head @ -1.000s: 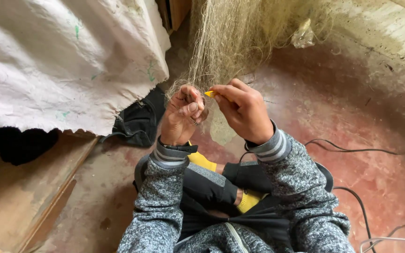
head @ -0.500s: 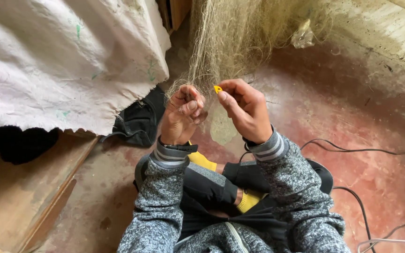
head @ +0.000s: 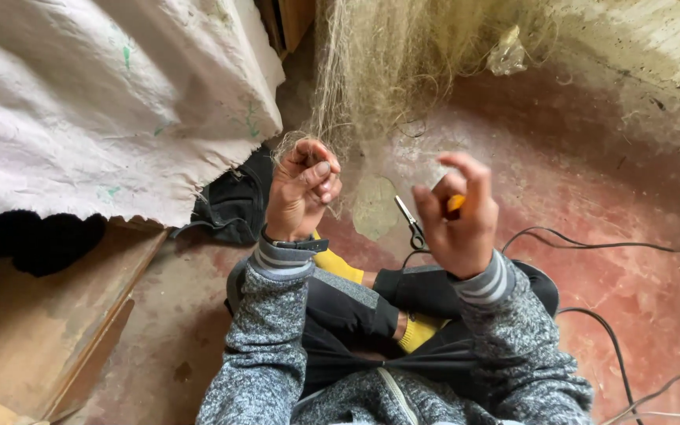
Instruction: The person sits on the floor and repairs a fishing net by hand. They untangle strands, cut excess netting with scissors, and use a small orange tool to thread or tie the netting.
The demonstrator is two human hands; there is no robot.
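Left hand [head: 302, 193] clenched on fishing net [head: 371, 71]; right hand [head: 458, 216] pinching yellow tool [head: 455, 203]. Net judged light, limp, snag-prone; best gripped by bunched strands just above the fist.

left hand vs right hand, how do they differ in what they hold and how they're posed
The left hand is curled tight, pinching strands of the pale fishing net; the right hand grips a small yellow tool, index finger raised. The left hand sits right against the hanging net, while the right hand is held apart from it, over the scissors on the floor. Both are bare, with grey knit sleeves and striped cuffs.
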